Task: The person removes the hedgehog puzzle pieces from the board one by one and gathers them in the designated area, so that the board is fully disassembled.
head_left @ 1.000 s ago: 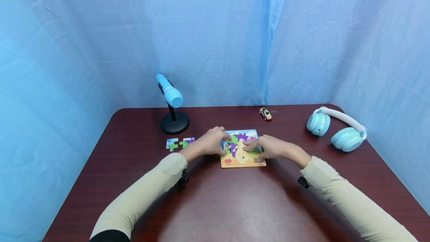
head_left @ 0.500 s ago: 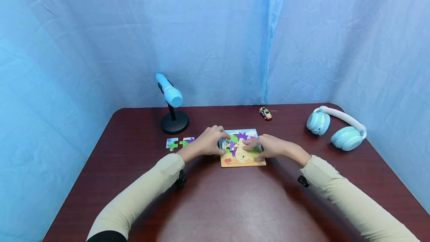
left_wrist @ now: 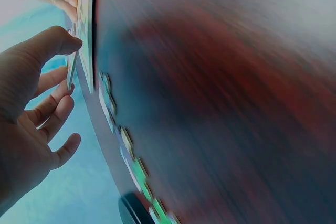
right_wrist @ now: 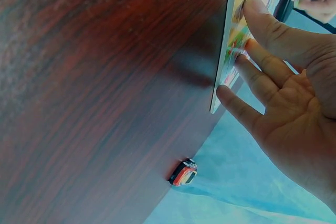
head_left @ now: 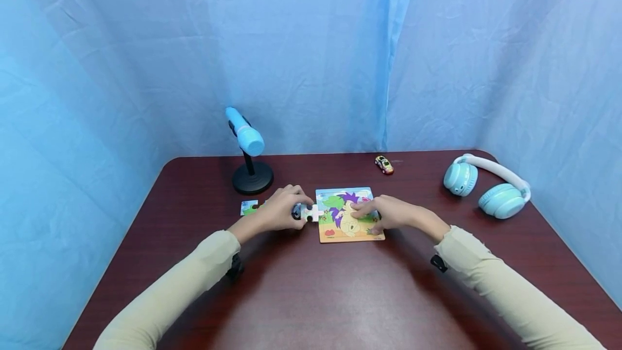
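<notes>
Between the thumb and fingers of my left hand [head_left: 279, 209] is a jigsaw piece [head_left: 312, 213], just left of the puzzle board [head_left: 347, 234]. In the left wrist view that piece [left_wrist: 71, 69] is seen edge-on, raised off the table, with the other fingers spread below it. The board is a colourful cartoon picture with a purple-haired figure, lying flat. My right hand [head_left: 400, 214] rests its thumb and fingertips on the board's right part; the right wrist view shows these fingers [right_wrist: 262, 80] extended against the picture.
Loose jigsaw pieces [head_left: 249, 207] lie left of the board, partly hidden behind my left hand. Behind them stands a blue microphone [head_left: 250, 139] on a black round base [head_left: 252, 178]. A toy car [head_left: 384, 165] sits at the back edge, headphones [head_left: 501, 201] at the right.
My left hand has drawn leftward off the board's left side, carrying the jigsaw piece, which now shows beside the board. It covers more of the loose pieces. My right hand has stayed in place.
</notes>
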